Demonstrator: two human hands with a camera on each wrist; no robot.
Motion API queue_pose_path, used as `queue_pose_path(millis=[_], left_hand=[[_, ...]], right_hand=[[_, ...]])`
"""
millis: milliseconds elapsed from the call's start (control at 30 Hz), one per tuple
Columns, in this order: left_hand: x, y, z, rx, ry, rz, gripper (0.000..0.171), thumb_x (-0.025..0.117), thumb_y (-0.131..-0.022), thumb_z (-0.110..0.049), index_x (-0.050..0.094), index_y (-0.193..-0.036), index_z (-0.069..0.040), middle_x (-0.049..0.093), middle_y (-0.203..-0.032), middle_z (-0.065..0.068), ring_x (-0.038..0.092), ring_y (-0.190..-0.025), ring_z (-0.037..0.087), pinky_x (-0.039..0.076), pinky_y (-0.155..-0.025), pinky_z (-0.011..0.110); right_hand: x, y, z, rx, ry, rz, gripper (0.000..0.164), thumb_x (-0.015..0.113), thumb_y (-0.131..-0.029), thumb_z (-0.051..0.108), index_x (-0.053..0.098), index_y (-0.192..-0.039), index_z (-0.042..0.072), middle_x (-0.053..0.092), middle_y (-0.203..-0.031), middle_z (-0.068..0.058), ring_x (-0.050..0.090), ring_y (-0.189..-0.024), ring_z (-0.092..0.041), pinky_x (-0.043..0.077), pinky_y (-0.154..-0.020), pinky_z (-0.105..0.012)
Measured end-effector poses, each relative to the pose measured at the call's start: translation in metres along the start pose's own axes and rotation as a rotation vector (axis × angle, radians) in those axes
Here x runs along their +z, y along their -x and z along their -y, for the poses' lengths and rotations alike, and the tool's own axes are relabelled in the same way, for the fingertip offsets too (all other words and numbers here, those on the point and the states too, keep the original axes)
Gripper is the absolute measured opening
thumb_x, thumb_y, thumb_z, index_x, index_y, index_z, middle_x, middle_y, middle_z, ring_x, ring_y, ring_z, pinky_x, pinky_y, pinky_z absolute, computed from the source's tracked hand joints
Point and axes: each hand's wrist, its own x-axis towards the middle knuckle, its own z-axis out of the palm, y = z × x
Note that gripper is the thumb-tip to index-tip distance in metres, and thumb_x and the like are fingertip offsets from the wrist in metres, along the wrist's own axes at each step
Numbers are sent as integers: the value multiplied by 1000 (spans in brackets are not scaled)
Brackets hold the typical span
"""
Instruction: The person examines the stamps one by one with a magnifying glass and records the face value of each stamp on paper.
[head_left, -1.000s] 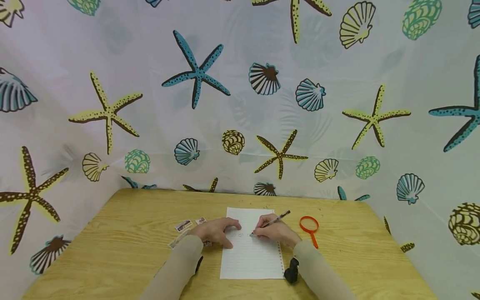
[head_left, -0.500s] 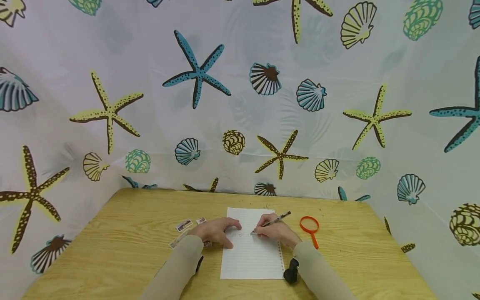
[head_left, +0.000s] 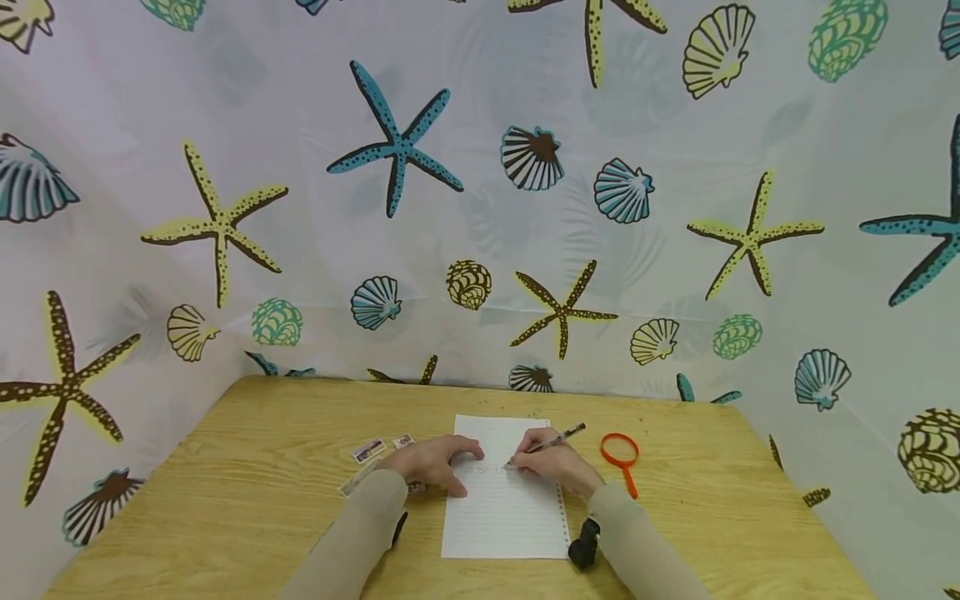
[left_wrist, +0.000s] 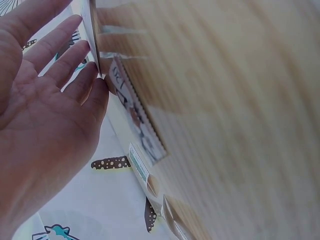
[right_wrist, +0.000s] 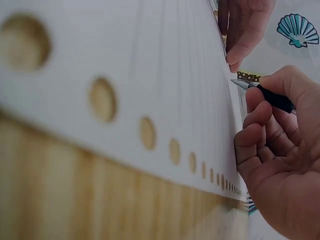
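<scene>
A lined loose-leaf sheet [head_left: 502, 521] with punched holes down its right edge lies on the wooden table. My right hand [head_left: 551, 458] pinches a pen [head_left: 558, 437], dark at the grip in the right wrist view, its tip on the paper. Faint handwriting [head_left: 482, 469] runs to the left of that tip. With fingers spread and fairly straight, my left hand [head_left: 429, 461] rests on the sheet's left edge. Close beside it lie several postage stamps [head_left: 367, 451], some partly hidden under the hand and sleeve. One stamp [left_wrist: 135, 112] shows near the little finger in the left wrist view.
To the right of the sheet lies a red magnifying glass [head_left: 618, 450], its handle toward the right forearm. The wooden table [head_left: 247, 475] ends at the back against a hanging cloth [head_left: 465, 225] printed with starfish and shells, which also closes off both sides.
The pen tip has shifted slightly to the right along the written line, and a few more marks stand on it. My left hand has stayed in place.
</scene>
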Motion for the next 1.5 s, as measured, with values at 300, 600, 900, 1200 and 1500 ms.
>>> queue_pose_path(millis=[300,600,900,1200,1500], left_hand=[[0,0,-1,-17,-14,-6,53,82,-79,-14,62,-128,-21,43,-153,5,30,-147,31,24,-118,55],[0,2,-2,-13,-10,-6,54,82,-79,-13,62,-128,-21,43,-153,7,30,-146,32,25,-118,55],[2,3,-2,-6,8,-7,53,82,-79,-12,62,-127,-21,43,-153,7,30,-147,33,25,-117,55],[1,2,-4,0,3,-6,53,82,-79,-12,62,-127,-21,43,-153,6,30,-146,32,27,-117,54],[1,2,-3,-6,-2,-8,54,82,-79,-13,62,-127,-21,43,-153,6,30,-146,32,26,-117,55]], right_hand=[[-3,2,-5,-5,-13,7,13,73,-86,14,62,-82,8,67,-77,0,55,-65,-11,43,-59,-23],[-3,3,-3,-3,-26,24,14,73,-85,12,63,-85,4,65,-76,0,54,-66,-12,44,-61,-24],[-1,5,-3,-22,-14,12,11,72,-85,9,63,-85,2,64,-76,-1,54,-65,-13,45,-60,-24],[-4,4,-4,-35,-15,45,8,70,-82,6,62,-80,5,62,-74,1,51,-63,-11,43,-59,-23],[-3,5,-2,-49,-5,53,14,72,-85,12,63,-86,1,63,-77,1,51,-65,-11,42,-60,-23]])
